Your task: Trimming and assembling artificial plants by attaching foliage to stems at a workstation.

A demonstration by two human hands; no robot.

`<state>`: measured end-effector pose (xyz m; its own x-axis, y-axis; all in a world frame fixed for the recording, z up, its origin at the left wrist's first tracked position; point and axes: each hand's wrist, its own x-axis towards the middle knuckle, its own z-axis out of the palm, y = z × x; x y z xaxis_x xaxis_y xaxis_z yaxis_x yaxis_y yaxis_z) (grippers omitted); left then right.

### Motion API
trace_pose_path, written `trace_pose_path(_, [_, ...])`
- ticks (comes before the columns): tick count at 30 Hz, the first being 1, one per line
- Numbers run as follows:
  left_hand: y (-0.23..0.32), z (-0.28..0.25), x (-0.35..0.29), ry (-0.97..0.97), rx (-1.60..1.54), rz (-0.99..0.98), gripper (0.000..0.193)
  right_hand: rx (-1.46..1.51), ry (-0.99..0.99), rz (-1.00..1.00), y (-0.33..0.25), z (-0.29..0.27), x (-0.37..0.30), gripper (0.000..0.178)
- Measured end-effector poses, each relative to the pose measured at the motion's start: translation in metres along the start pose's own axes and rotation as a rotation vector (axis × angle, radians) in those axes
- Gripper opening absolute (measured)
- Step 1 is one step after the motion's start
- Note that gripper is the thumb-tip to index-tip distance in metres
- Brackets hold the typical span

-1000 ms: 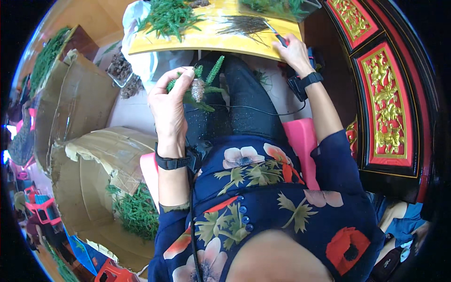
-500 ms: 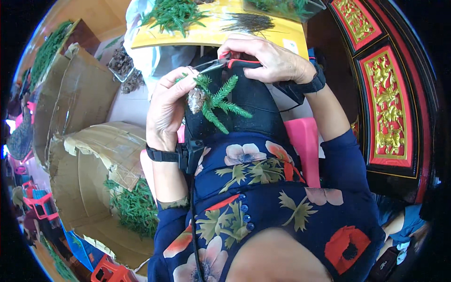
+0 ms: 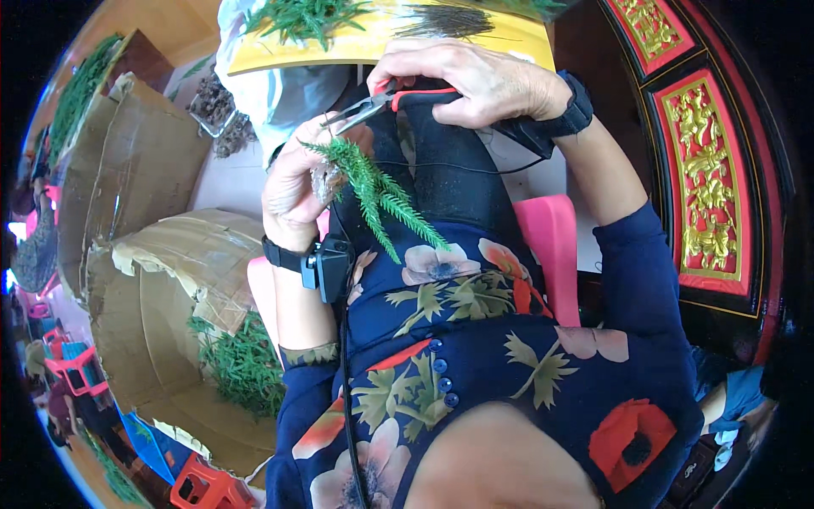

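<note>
Over my lap, my left hand [image 3: 295, 174] is closed around an artificial pine sprig [image 3: 373, 187] with a pale, frosted pine cone [image 3: 326, 181] at its base. Green needle branches fan out from it toward my waist. My right hand [image 3: 475, 85] grips long-nose pliers [image 3: 369, 109] with red and black handles. Their metal jaws point left and lie near the fingertips of my left hand, just above the sprig. What sits between the jaws is too small to make out.
A yellow board [image 3: 339, 53] ahead holds green sprigs [image 3: 309, 19] and dark wires [image 3: 445, 20]. On my left stands a torn cardboard box [image 3: 153, 339] with greenery [image 3: 246, 365] inside. Beyond it is a container of brown cones [image 3: 219, 106]. Carved gilt panels [image 3: 708, 182] stand at right.
Both hands have shifted slightly left, and the pliers with them. The sprig has turned, so its branches now hang together toward the lower right and partly cover the cone.
</note>
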<state>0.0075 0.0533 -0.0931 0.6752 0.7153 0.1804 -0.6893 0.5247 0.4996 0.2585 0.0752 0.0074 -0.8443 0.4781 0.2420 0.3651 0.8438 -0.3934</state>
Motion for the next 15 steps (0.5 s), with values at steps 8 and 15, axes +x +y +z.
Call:
trace_pose_path(8, [0.002,0.019,-0.001,0.246,0.149,0.089,0.044,-0.028,0.027,0.077,-0.007,0.002,-0.001,0.033])
trace_pose_path(15, [0.012,0.026,0.002,0.202,0.28,0.091,0.033,0.016,0.09,0.24,-0.02,0.004,-0.005,0.024])
